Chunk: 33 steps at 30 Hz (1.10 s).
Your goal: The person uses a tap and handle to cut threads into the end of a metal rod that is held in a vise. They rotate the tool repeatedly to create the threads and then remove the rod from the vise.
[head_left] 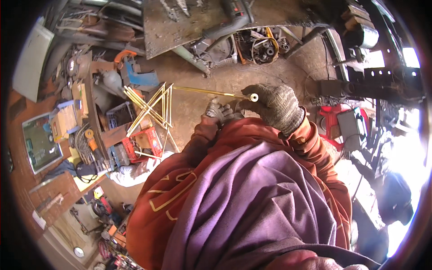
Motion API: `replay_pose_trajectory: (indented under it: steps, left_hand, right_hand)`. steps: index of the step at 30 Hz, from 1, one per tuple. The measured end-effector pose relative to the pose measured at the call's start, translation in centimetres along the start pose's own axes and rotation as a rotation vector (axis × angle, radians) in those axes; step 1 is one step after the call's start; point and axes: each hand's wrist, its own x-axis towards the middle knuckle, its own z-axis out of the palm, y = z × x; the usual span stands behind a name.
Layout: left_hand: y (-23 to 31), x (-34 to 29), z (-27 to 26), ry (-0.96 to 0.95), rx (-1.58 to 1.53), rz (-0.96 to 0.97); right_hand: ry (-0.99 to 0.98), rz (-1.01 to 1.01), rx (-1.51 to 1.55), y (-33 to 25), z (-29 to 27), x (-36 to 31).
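Observation:
My right hand (278, 107), in a grey knit glove, is closed around the near end of a thin gold-coloured rod (207, 92). A pale round piece with a dark centre shows at that end, beside my thumb. Leftward, the rod reaches the top corner of a crossed group of gold-coloured rods (150, 108); I cannot tell whether they are joined. My left hand (218, 111), also gloved, is low in front of my body, left of the right hand. Its fingers are slightly apart and no held object shows; part of it lies in shadow.
A metal table (193, 31) ahead carries a power tool (231, 20). Machine parts (265, 47) lie beneath it. At left are a red plastic crate (141, 145), a blue metal piece (140, 77) and a cluttered wooden bench (96, 112). A red object (332, 121) stands at right.

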Motion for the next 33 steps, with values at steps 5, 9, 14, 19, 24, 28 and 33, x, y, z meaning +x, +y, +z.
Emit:
replay_pose_trajectory:
  steps: [5, 9, 14, 19, 24, 28, 33]
  left_hand:
    - [0.8, 1.4, 0.5, 0.067, 0.007, -0.033]
    - [1.1, 3.6, -1.5, -0.061, 0.105, 0.017]
    - [2.2, 3.6, 0.1, -0.036, 0.133, -0.014]
    - [1.9, 3.7, 3.8, -0.017, 0.319, -0.012]
    - [-0.9, 6.2, 11.1, -0.504, 1.057, 0.589]
    - [-4.8, 0.9, 23.7, -0.651, 1.745, 1.056]
    - [-9.9, 0.4, 31.4, -0.749, 1.650, 0.744]
  right_hand:
    - [0.039, 0.425, -0.097, 4.4, -1.7, -4.1]
    - [0.314, 0.559, 0.235, 11.9, -3.4, -9.1]
    - [0.329, 0.775, 0.351, 16.8, -6.2, -12.1]
    - [0.480, 0.680, 0.189, 19.1, -7.0, -11.9]
    - [0.546, 0.908, 0.005, 22.5, -8.5, -10.7]
    - [0.577, 0.836, -0.341, 25.9, -7.7, -9.6]
    - [0.674, 1.096, -0.018, 28.2, -9.8, -5.9]
